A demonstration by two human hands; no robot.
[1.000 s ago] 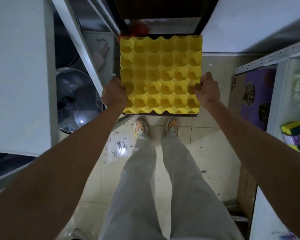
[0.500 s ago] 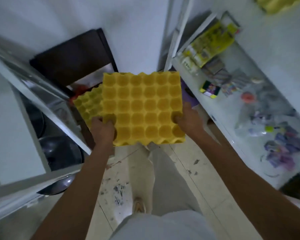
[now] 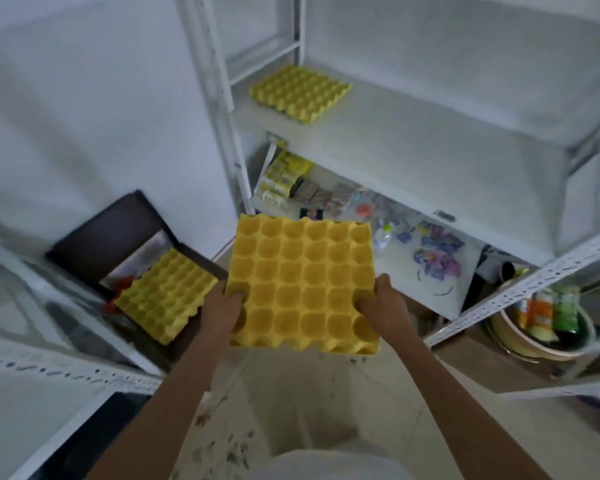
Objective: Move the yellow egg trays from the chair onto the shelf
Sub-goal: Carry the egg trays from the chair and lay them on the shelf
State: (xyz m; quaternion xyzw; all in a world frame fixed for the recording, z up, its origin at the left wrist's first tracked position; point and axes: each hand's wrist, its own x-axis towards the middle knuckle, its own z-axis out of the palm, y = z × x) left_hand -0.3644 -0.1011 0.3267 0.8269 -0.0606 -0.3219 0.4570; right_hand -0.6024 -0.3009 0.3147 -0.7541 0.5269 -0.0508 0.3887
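The left hand [image 3: 221,310] and the right hand [image 3: 381,308] are both closed on the near corners of the held egg tray [image 3: 303,284], thumbs pressed into the cups on top and the other fingers hidden under the edge. The tray sits level between the two hands at the centre of the frame, its far edge reaching up toward the shelving and its near edge just past the wrists.

The white shelf unit [image 3: 413,140] fills the upper right of the frame. On its broad middle board, near the left upright, lies the shelf egg tray [image 3: 300,91], flat and well apart from the held one. The board below it carries a scatter of small packets and wrappers [image 3: 433,252], too blurred to name.

At the left of the frame, lower than the hands, stands the dark chair [image 3: 108,237]. On its seat rests the chair egg tray [image 3: 167,294], turned at an angle, its right corner just beside the left hand. At the far right edge, on a low level, sits a bowl [image 3: 541,327] holding coloured packets.
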